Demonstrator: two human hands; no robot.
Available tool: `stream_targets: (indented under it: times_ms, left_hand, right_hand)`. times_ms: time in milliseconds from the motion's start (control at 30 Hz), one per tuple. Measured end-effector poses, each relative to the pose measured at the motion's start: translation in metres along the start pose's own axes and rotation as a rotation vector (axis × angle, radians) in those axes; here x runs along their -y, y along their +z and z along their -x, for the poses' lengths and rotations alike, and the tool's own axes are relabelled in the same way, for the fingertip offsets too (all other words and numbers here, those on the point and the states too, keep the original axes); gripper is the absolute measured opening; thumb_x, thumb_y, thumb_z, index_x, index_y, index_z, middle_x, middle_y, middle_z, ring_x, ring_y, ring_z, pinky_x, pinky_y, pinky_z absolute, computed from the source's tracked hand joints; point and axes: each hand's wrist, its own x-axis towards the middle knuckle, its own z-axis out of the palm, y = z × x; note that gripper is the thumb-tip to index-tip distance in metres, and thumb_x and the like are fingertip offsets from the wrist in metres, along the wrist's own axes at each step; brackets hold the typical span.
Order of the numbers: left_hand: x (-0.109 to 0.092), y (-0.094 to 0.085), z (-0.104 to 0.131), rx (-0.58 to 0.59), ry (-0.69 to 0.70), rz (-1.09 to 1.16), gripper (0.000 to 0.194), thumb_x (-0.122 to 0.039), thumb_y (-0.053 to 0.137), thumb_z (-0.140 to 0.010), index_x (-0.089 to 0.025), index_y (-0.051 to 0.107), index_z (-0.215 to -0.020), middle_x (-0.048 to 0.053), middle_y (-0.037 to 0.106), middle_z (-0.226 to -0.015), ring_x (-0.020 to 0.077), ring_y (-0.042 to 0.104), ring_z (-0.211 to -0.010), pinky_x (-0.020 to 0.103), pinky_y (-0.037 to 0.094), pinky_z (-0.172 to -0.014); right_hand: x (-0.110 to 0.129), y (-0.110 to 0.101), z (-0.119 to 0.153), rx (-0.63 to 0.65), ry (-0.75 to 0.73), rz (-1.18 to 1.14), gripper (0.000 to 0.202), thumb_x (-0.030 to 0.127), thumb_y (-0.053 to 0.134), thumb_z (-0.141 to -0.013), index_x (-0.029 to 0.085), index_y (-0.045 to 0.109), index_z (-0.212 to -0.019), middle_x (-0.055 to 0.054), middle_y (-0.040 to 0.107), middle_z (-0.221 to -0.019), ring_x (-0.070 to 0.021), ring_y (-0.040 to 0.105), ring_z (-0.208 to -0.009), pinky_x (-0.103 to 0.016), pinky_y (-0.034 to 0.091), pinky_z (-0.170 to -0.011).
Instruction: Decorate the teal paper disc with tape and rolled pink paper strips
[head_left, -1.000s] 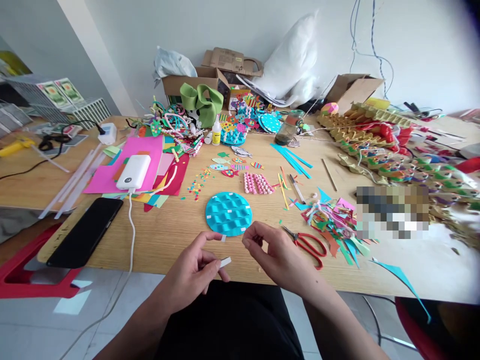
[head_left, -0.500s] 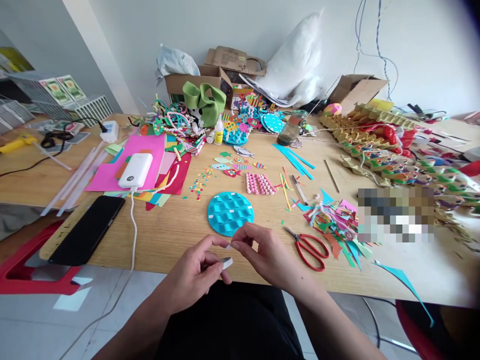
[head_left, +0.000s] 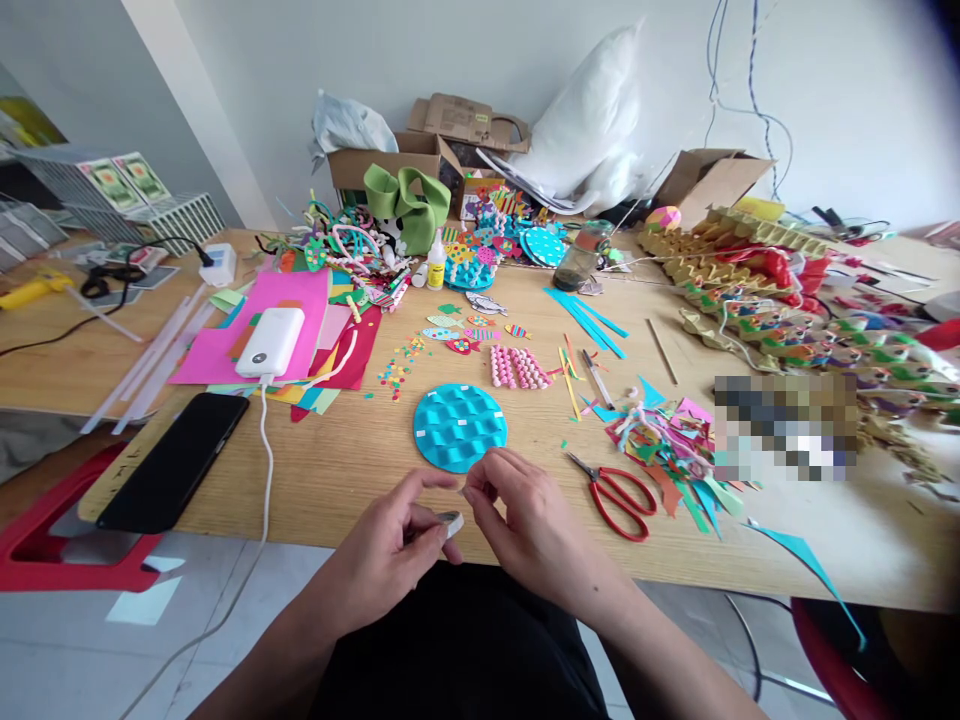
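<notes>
My left hand (head_left: 390,540) is closed round a small roll of white tape (head_left: 452,523), its index finger stretched toward the other hand. Thumb and fingers of my right hand (head_left: 525,515) are pinched together, with a tiny pale bit of tape (head_left: 463,490) at their tips, partly hidden. Just beyond both hands lies a round blue disc (head_left: 459,455) with a wavy strip surface and several small white tape pieces on it. Red-handled scissors (head_left: 624,503) rest open to the right of my right hand.
Paper fish (head_left: 480,335), pink-and-white beaded strips (head_left: 517,368) and confetti dots (head_left: 397,375) lie behind the disc. Paper scraps (head_left: 664,440) are heaped right. A phone (head_left: 176,460), power bank (head_left: 271,342) and its white cable (head_left: 268,480) sit left. A glue bottle (head_left: 436,265) stands farther back.
My right hand has turned slightly, and its pinched fingertips have drawn a little away from my left index finger. The tape roll is tilted a bit differently. The disc stays put.
</notes>
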Motion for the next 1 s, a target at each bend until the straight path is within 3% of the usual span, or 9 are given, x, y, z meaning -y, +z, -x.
stream_targets:
  times_ms: [100, 200, 300, 400, 500, 567, 700, 867, 1000]
  left_hand:
    - [0.004, -0.009, 0.001, -0.177, -0.005, 0.008, 0.038, -0.043, 0.054, -0.084, -0.022, 0.04, -0.113, 0.003, 0.072, -0.079, 0.0089, 0.046, -0.046, 0.02, 0.038, -0.045]
    - [0.012, -0.023, -0.002, -0.42, 0.074, -0.133, 0.034, -0.042, 0.054, -0.085, -0.022, 0.042, -0.11, 0.003, 0.073, -0.081, 0.0101, 0.049, -0.045, 0.021, 0.038, -0.045]
    - [0.027, -0.039, -0.01, -0.744, 0.218, -0.489, 0.026, -0.034, 0.053, -0.086, -0.023, 0.048, -0.108, 0.003, 0.073, -0.086, 0.0157, 0.063, -0.064, 0.026, 0.046, -0.061]
    - [0.045, -0.054, -0.024, -0.895, 0.333, -0.873, 0.018, -0.026, 0.047, -0.088, -0.019, 0.056, -0.102, 0.008, 0.071, -0.093, 0.023, 0.065, -0.087, 0.034, 0.048, -0.077]
    - [0.059, -0.064, -0.032, -0.855, 0.341, -1.111, 0.016, -0.021, 0.048, -0.086, -0.016, 0.06, -0.096, 0.01, 0.07, -0.089, 0.027, 0.061, -0.086, 0.039, 0.048, -0.077]
    - [0.063, -0.063, -0.033, -0.85, 0.408, -1.158, 0.016, -0.019, 0.051, -0.084, -0.015, 0.06, -0.096, 0.013, 0.068, -0.099, 0.0284, 0.059, -0.094, 0.043, 0.046, -0.083]
    - [0.056, -0.035, -0.029, -0.953, 0.602, -1.098, 0.018, -0.013, 0.054, -0.082, -0.014, 0.061, -0.099, 0.016, 0.062, -0.113, 0.0284, 0.054, -0.105, 0.048, 0.042, -0.092]
    - [0.05, 0.015, -0.033, -0.585, 0.77, -0.94, 0.025, 0.0, 0.05, -0.078, -0.015, 0.063, -0.094, 0.01, 0.065, -0.109, 0.0238, 0.054, -0.103, 0.04, 0.048, -0.09]
    - [0.053, 0.031, -0.04, -0.526, 0.761, -0.907, 0.027, 0.0, 0.047, -0.079, -0.013, 0.064, -0.094, 0.01, 0.066, -0.107, 0.0236, 0.054, -0.102, 0.04, 0.05, -0.089]
  right_hand:
    - [0.002, -0.01, 0.003, -0.134, 0.073, -0.112, 0.014, 0.019, 0.047, -0.089, 0.017, 0.051, -0.077, -0.002, 0.055, -0.073, -0.0124, 0.051, -0.068, -0.024, 0.038, -0.063]
    - [-0.005, -0.019, 0.002, -0.25, 0.223, -0.229, 0.016, 0.026, 0.052, -0.088, 0.017, 0.055, -0.075, -0.001, 0.057, -0.071, -0.0114, 0.051, -0.067, -0.022, 0.039, -0.061]
    - [-0.019, -0.017, 0.0, -0.243, 0.395, -0.352, 0.021, 0.034, 0.058, -0.083, 0.015, 0.059, -0.074, 0.0, 0.056, -0.065, -0.0109, 0.049, -0.06, -0.022, 0.038, -0.054]
    - [-0.033, -0.002, -0.001, -0.184, 0.551, -0.476, 0.026, 0.039, 0.061, -0.078, 0.014, 0.06, -0.071, 0.004, 0.047, -0.052, -0.0078, 0.04, -0.046, -0.021, 0.03, -0.043]
    - [-0.042, 0.017, -0.001, -0.138, 0.63, -0.596, 0.026, 0.039, 0.061, -0.075, 0.013, 0.059, -0.071, 0.007, 0.04, -0.044, -0.0053, 0.031, -0.039, -0.02, 0.023, -0.038]
    - [-0.045, 0.028, -0.001, -0.112, 0.664, -0.636, 0.025, 0.039, 0.06, -0.075, 0.014, 0.058, -0.071, 0.008, 0.039, -0.042, -0.0048, 0.031, -0.036, -0.019, 0.023, -0.036]
    - [-0.044, 0.041, -0.005, -0.078, 0.733, -0.641, 0.023, 0.037, 0.057, -0.075, 0.014, 0.058, -0.071, 0.009, 0.04, -0.039, -0.0046, 0.031, -0.032, -0.018, 0.024, -0.034]
    - [-0.044, 0.05, -0.01, -0.087, 0.786, -0.623, 0.021, 0.036, 0.052, -0.077, 0.016, 0.056, -0.073, 0.009, 0.043, -0.038, -0.0061, 0.033, -0.028, -0.017, 0.024, -0.029]
    - [-0.049, 0.056, -0.011, -0.096, 0.776, -0.598, 0.02, 0.036, 0.049, -0.081, 0.018, 0.053, -0.076, 0.008, 0.044, -0.038, -0.0073, 0.035, -0.026, -0.017, 0.024, -0.027]
